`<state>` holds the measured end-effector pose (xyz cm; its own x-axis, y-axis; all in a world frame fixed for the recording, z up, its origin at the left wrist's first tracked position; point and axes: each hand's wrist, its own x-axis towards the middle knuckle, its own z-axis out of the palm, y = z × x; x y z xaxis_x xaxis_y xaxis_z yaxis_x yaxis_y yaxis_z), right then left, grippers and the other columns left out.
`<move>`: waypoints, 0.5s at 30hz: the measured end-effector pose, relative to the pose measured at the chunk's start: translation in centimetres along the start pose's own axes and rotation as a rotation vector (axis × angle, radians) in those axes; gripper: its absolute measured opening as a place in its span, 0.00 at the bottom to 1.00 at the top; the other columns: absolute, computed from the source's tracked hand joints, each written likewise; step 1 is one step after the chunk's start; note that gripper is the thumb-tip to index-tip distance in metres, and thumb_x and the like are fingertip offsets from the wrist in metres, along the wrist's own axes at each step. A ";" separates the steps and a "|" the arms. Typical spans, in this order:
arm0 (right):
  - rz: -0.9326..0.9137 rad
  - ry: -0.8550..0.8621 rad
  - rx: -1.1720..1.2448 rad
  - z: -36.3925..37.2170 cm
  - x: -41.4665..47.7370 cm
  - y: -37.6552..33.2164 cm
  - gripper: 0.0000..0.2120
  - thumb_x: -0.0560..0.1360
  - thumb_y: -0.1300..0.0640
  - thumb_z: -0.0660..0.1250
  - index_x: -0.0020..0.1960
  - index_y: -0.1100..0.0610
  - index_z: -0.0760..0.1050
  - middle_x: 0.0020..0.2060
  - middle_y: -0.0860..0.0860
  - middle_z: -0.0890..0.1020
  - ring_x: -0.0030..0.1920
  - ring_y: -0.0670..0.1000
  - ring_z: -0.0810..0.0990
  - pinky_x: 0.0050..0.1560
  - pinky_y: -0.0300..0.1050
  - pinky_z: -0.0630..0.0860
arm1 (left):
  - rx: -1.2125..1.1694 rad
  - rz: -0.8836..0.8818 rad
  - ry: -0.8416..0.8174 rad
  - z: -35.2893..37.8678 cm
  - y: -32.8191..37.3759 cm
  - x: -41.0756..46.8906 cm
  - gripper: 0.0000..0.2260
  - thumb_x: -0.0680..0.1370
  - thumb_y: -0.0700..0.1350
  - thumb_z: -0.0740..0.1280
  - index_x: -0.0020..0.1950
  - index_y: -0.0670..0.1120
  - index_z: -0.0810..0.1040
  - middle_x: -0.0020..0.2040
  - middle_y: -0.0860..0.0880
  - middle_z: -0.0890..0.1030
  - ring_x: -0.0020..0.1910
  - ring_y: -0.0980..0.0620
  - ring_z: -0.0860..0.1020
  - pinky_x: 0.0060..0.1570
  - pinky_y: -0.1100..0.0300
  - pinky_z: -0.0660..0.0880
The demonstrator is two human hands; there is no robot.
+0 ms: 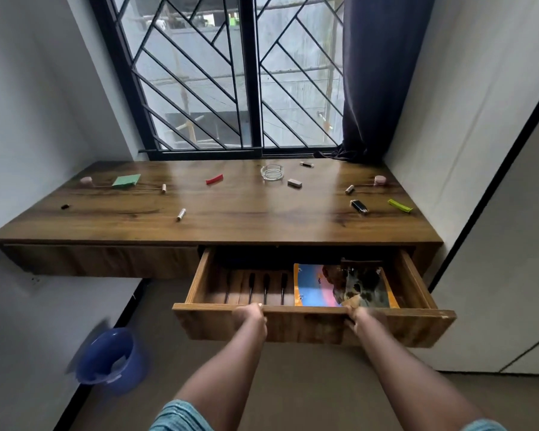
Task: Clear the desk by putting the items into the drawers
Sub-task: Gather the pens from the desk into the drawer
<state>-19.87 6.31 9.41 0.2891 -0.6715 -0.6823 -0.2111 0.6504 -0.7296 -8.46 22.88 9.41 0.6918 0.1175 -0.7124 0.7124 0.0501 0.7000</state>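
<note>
While both of my hands curl over its front edge, the drawer (308, 318) sticks out toward me under the right half of the worktop (246, 219). My left hand (251, 312) grips the edge on the left, and my right hand (353, 315) grips it further right.

Inside the drawer, on the left, a few thin black sticks (265, 287) lie side by side, each pointing front to back. On the right lies a bright book (313, 287) with a dark shiny packet (366, 284) partly on top. The left drawer (100, 259) is closed.

Small things are spread over the worktop. A red strip (214, 179) lies left to right. A yellow-green strip (400, 205) slants toward the front right, near a black lighter (359, 206). A glass ashtray (272, 172) and a green paper (125, 180) sit further back.
</note>
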 end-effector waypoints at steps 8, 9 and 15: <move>0.006 0.065 0.137 4.4 4.8 -4.5 0.20 0.81 0.69 0.51 0.73 0.68 0.59 0.65 0.62 0.68 0.65 0.58 0.71 0.69 0.55 0.66 | -0.216 -0.023 -0.073 4.8 4.8 2.7 0.16 0.79 0.37 0.59 0.67 0.36 0.70 0.64 0.39 0.71 0.67 0.35 0.70 0.65 0.41 0.71; -0.003 0.092 0.125 4.6 5.2 -5.2 0.20 0.81 0.69 0.50 0.72 0.67 0.59 0.66 0.62 0.67 0.65 0.59 0.70 0.67 0.56 0.69 | -0.239 -0.028 -0.066 5.3 5.5 2.9 0.17 0.80 0.39 0.59 0.68 0.37 0.69 0.67 0.38 0.69 0.68 0.35 0.68 0.66 0.41 0.70; 0.026 0.083 0.166 5.7 7.7 -9.0 0.21 0.83 0.57 0.49 0.75 0.59 0.57 0.73 0.60 0.60 0.71 0.63 0.63 0.62 0.64 0.71 | -0.332 -0.010 -0.021 8.7 7.4 5.4 0.20 0.81 0.47 0.60 0.69 0.38 0.70 0.70 0.40 0.70 0.66 0.34 0.71 0.62 0.46 0.72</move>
<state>-10.36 -2.71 10.99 0.2064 -0.6762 -0.7072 -0.0586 0.7129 -0.6988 1.58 15.21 10.33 0.6895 0.0951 -0.7180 0.6443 0.3723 0.6681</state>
